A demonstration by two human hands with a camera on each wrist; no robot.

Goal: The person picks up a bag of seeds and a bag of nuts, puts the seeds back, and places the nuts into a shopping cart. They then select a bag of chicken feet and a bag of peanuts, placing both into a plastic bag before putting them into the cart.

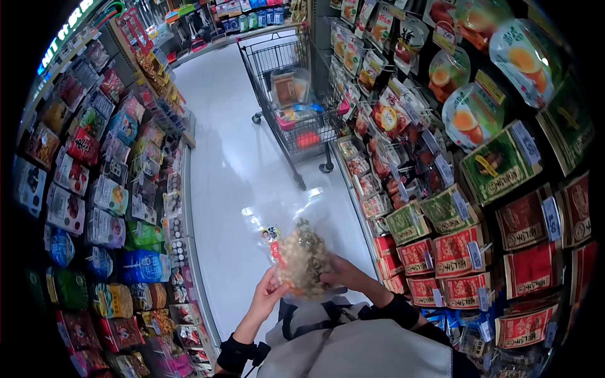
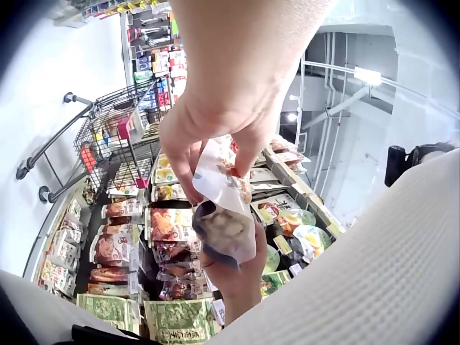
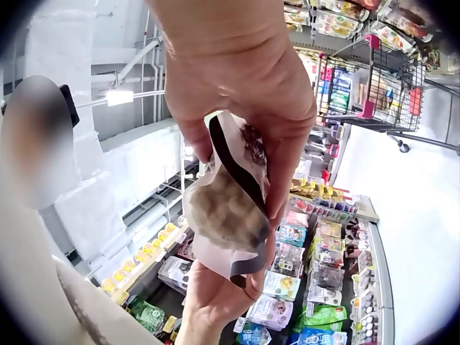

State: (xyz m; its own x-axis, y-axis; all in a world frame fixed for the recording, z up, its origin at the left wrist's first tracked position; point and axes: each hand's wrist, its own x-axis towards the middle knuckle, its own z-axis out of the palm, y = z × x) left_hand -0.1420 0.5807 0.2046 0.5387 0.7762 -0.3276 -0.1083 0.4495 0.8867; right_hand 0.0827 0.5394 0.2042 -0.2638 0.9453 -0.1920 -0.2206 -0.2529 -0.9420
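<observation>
In the head view, a clear plastic bag (image 1: 304, 261) of pale, lumpy pieces is held up in front of the body, its see-through top pointing away. A small printed label and a red strip show on its left side. My left hand (image 1: 272, 290) pinches the lower left edge between thumb and fingers. On the opposite edge, my right hand (image 1: 348, 276) grips the bag, thumb on the near face. Both wrist views show the bag's bottom end, whitish with a dark band (image 3: 241, 169), between the two hands. What the pieces are, I cannot tell.
Ahead in the aisle stands a wire shopping cart (image 1: 287, 82) with several packaged goods inside. Hanging snack packs line the left shelves (image 1: 104, 189). Pouches and red and green packs fill the right shelves (image 1: 463, 246). White floor (image 1: 220, 138) runs between them.
</observation>
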